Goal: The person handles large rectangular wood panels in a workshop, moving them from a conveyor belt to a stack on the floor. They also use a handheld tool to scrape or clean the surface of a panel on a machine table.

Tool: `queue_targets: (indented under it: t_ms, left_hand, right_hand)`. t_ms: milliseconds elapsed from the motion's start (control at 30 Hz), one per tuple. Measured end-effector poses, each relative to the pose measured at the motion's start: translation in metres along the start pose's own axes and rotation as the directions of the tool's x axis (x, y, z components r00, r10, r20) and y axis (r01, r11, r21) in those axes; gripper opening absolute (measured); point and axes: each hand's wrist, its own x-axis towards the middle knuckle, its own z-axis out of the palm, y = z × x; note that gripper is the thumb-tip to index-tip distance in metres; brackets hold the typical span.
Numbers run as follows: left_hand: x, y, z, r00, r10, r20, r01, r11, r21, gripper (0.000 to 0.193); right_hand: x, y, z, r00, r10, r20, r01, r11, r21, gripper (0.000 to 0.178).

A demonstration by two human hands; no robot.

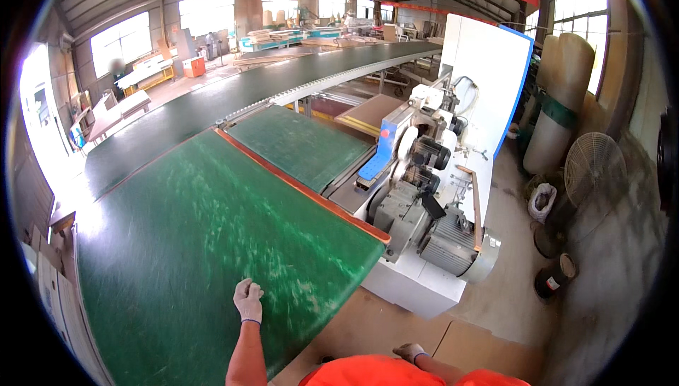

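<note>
My left hand (247, 300), in a pale work glove, is over the near part of a wide green conveyor belt (177, 244). Its fingers are curled in, with nothing seen in them; I cannot tell whether it touches the belt. Pale scuffs and streaks mark the belt's surface. Low beside my body hangs my right hand (409, 352), also gloved, beyond the belt's near edge. Its fingers look loosely curled, and no object shows in it. An orange-red strip (304, 184) runs along the belt's right side.
A machine with grey motors (449, 244) stands to the right, beside a tall white cabinet (474, 82). Another dark green conveyor (283, 71) crosses behind. A fan (595, 167) and a dark bucket (555, 276) are by the right wall. A brown board (474, 351) lies on the floor.
</note>
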Motion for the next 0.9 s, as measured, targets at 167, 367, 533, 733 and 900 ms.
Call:
queue_targets:
  t_ms: [167,367,533,733,900]
  left_hand:
    - [0.017,0.005,-0.013,0.999,0.025,0.022,-0.025,0.999,0.025,0.024]
    - [0.029,0.005,-0.035,0.999,0.020,-0.028,-0.019,0.999,0.042,0.023]
    - [0.037,0.011,-0.043,0.995,0.055,-0.088,-0.050,0.997,0.058,0.023]
    - [0.035,0.016,-0.037,0.979,0.067,-0.194,-0.067,0.998,0.008,0.025]
    - [0.025,0.014,-0.030,0.950,0.104,-0.295,-0.075,0.991,0.108,0.025]
  right_hand:
    - [0.005,-0.030,-0.041,0.961,0.268,-0.071,-0.216,0.884,0.415,0.040]
    - [0.016,-0.078,-0.152,0.810,0.542,-0.222,-0.274,0.685,0.675,0.047]
    - [0.051,-0.102,-0.226,0.696,0.491,-0.524,-0.061,0.767,0.639,0.033]
    - [0.072,-0.133,-0.317,0.654,0.332,-0.680,0.175,0.807,0.563,0.031]
    - [0.119,-0.108,-0.348,0.666,0.211,-0.715,0.332,0.775,0.538,0.030]
